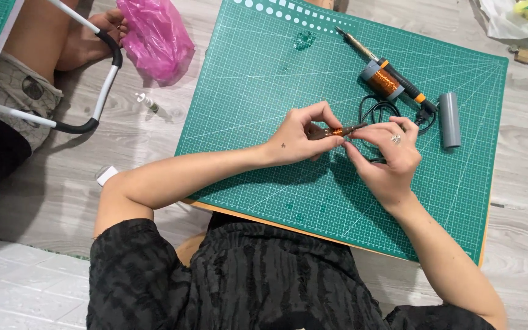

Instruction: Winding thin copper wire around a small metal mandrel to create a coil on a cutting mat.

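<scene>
Both my hands meet over the middle of a green cutting mat (264, 79). My left hand (300, 135) pinches one end of a small rod wound with copper wire (339, 131). My right hand (389, 153), with a ring on one finger, pinches the other end. The rod lies roughly level between my fingertips, just above the mat. Beyond my hands sits a spool of copper wire (385, 80), beside a soldering iron (374, 58) whose black cable (377, 110) loops toward my right hand.
A grey plastic tube (450, 119) lies right of the spool. A pink plastic bag (154, 38) and a small white bottle (148, 102) lie on the wooden floor at left. Another person sits at the top left by a white-and-black frame (102, 98). A padlock (524, 55) lies top right.
</scene>
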